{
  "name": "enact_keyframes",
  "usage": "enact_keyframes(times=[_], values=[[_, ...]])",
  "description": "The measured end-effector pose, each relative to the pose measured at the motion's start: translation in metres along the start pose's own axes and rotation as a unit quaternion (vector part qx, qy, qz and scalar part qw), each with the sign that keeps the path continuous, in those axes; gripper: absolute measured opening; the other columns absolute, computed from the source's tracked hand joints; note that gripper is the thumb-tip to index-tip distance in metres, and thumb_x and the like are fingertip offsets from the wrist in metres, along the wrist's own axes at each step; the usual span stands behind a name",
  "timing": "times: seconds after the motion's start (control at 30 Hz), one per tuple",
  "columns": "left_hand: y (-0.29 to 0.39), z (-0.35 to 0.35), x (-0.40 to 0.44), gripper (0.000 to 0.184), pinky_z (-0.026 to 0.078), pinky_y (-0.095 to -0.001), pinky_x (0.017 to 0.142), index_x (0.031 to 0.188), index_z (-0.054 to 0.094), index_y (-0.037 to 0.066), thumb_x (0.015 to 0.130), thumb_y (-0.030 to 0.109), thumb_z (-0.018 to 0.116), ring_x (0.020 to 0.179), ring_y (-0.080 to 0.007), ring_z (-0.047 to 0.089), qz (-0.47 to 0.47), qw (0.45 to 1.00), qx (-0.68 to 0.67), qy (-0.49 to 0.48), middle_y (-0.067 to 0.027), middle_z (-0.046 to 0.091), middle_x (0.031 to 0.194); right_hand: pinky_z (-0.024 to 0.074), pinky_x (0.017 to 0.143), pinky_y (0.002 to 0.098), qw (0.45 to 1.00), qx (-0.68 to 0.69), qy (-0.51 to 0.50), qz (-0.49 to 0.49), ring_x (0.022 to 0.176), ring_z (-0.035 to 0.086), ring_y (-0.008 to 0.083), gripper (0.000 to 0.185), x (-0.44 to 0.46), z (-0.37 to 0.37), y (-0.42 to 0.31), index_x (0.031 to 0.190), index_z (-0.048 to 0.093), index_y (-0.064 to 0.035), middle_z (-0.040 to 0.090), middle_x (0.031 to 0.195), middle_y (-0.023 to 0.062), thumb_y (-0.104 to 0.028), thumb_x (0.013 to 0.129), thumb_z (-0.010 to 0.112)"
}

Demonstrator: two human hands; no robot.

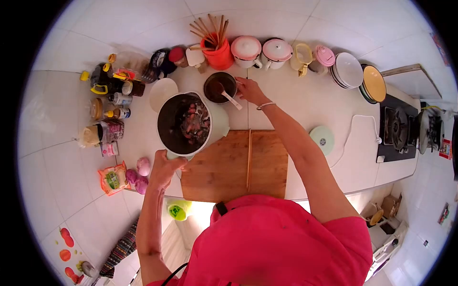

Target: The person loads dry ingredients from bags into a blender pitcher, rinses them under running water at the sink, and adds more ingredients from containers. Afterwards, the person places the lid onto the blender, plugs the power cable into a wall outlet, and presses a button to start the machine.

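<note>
My left hand [167,169] is closed around the handle of a pale green pot [219,123]. The pot is tilted, its mouth facing me, and dark reddish chunks of food [193,121] in liquid show inside. Farther back on the counter stands a small dark bowl [210,89] with brown contents. A white-handled spoon [232,100] rests in it, the handle leaning over the near rim. My right hand [251,91] pinches the bowl's right rim with its fingertips. Under and beside the pot lies a wooden cutting board [214,167] with a chopstick-like stick [249,159] across it.
A white bowl [162,93] sits left of the dark bowl. Bottles and jars [119,99] crowd the left side. Along the wall stand a red chopstick holder [219,58], lidded enamel mugs [247,50] and stacked bowls [348,70]. A green lid [322,139] and gas stove [398,126] are right.
</note>
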State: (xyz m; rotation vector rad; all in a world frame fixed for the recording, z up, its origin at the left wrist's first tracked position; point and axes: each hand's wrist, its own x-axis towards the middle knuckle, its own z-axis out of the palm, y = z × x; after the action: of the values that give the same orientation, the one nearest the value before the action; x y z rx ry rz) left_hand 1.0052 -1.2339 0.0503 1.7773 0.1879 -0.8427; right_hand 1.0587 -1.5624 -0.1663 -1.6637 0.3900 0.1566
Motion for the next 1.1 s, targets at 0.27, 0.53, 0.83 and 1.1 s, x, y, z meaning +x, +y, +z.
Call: enact_keyframes(times=[0.27,0.53,0.83,1.1], values=[[-0.005,0.003,-0.004,0.026,0.049,-0.0291,0.060,0.088,0.060,-0.006,0.068,0.004,0.072,0.064,-0.0153,0.061,-0.008,1.000,0.021,-0.010,-0.0103,0.063,0.074,0.0522,0.062,0.0328,0.984,-0.100,-0.004,-0.149,0.071,0.065,0.0180,0.027,0.053,0.035,0.025,0.112,0.059,-0.0033,0.064,0.078,0.0150,-0.021,0.095,0.049],[0.016,0.028,-0.012,0.023,0.046,-0.0255,0.058,0.088,0.065,-0.003,0.069,0.008,0.070,0.064,-0.0089,0.057,0.023,0.996,0.035,-0.076,-0.0046,0.064,0.078,0.0526,0.064,0.0309,0.991,0.134,-0.012,0.024,0.077,0.064,0.0172,0.032,0.023,0.005,0.011,0.120,0.057,-0.0013,0.065,0.092,0.0087,-0.021,0.095,0.053],[0.061,0.091,-0.020,0.031,0.047,-0.0248,0.057,0.096,0.061,-0.008,0.069,0.006,0.068,0.061,-0.0106,0.058,0.017,0.995,0.068,-0.065,-0.0070,0.062,0.071,0.0554,0.074,0.0280,0.993,0.111,0.032,0.006,0.092,0.067,0.0171,0.032,-0.084,-0.098,0.012,0.119,0.058,0.0032,0.065,0.103,0.0096,-0.020,0.098,0.052],[0.057,0.131,0.017,0.021,0.034,-0.0254,0.048,0.082,0.062,-0.001,0.070,0.015,0.064,0.051,-0.0071,0.043,-0.002,0.983,0.161,-0.087,0.0002,0.051,0.059,0.0552,0.077,0.0283,0.988,0.111,0.107,0.024,0.093,0.067,0.0178,0.030,-0.193,-0.133,0.011,0.116,0.059,0.0052,0.067,0.105,0.0120,-0.018,0.099,0.051]])
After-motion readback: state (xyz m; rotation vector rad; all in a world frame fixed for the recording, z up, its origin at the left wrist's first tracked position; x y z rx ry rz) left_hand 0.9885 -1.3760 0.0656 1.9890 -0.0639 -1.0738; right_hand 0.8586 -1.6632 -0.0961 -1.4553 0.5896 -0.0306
